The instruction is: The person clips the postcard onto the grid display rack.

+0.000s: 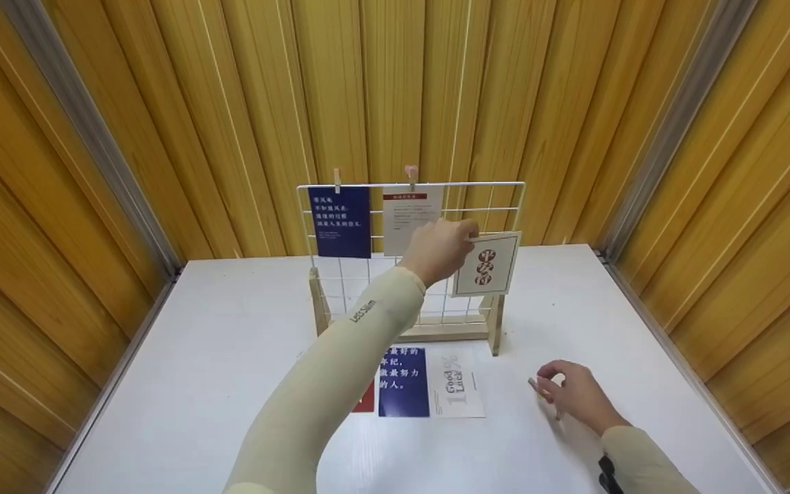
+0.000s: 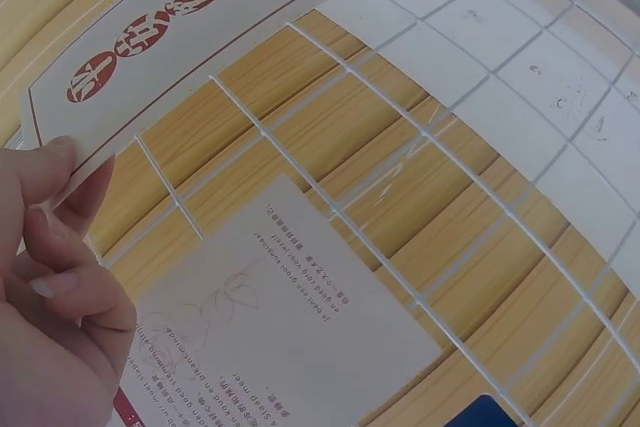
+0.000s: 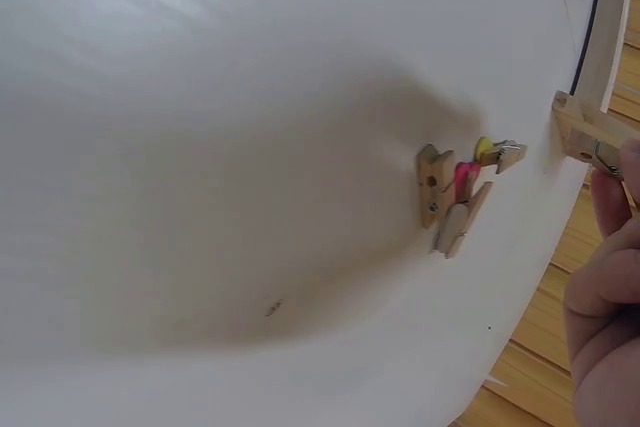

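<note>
Left hand (image 1: 439,250) pinches one white card (image 1: 465,278) in front of the wire rack (image 1: 446,333), right side; right hand (image 1: 577,394) pinches one clothespin (image 3: 580,137) above the table (image 1: 217,384) — three more clothespins (image 3: 430,187) lie nearby; two cards (image 1: 340,240) hang clipped.

The left sleeve (image 1: 333,363) bars the front of the wire rack (image 1: 446,333); its right side seems passable.

The left arm (image 1: 340,384) stretches forward and across to the right, the left hand (image 1: 438,250) raised and pinching between thumb and forefinger, its other fingers curled. The right forearm (image 1: 642,456) slants in at the lower right, the right hand (image 1: 579,394) lower, thumb and fingertips pinching; its other fingers seem folded, though the wrist view crops them.
</note>
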The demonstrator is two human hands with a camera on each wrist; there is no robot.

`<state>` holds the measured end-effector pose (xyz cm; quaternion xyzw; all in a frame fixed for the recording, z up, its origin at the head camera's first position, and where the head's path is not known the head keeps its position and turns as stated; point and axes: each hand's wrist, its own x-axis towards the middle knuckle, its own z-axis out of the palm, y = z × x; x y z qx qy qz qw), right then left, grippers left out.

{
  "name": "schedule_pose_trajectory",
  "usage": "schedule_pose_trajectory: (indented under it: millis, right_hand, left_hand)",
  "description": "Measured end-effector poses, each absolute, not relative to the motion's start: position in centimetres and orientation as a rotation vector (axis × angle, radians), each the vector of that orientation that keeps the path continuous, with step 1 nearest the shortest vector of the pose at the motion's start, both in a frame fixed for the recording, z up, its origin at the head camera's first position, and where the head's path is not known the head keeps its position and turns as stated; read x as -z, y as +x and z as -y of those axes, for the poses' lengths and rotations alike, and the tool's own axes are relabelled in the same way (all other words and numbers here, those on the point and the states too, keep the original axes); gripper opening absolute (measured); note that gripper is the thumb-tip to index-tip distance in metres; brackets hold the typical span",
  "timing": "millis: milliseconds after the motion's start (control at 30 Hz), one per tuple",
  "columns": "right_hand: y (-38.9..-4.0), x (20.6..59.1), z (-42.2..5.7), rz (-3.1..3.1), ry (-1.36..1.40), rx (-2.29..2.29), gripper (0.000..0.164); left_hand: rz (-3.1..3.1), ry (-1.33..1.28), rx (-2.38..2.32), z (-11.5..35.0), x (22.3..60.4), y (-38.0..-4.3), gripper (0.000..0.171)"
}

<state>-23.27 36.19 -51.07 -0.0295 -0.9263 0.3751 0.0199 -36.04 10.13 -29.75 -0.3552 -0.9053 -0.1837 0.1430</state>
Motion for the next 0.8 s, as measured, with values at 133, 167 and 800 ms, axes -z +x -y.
schedule_pose_trajectory:
  millis: [133,167,800]
  right_hand:
    - [-23.5,49.8,-36.0,2.811,-0.045,-1.162,0.015]
    - [-23.6,49.4,-35.9,2.793,-0.027,-1.154,0.014]
    - [-24.2,40.8,-32.7,2.438,0.133,-1.134,0.013]
  left_hand:
    - [2.596,-1.010,0.550,-10.3,29.3,-36.3,0.020]
    - [2.595,-1.007,0.557,-10.4,29.2,-36.3,0.020]
    - [2.442,-0.962,0.537,-10.5,27.8,-37.3,0.018]
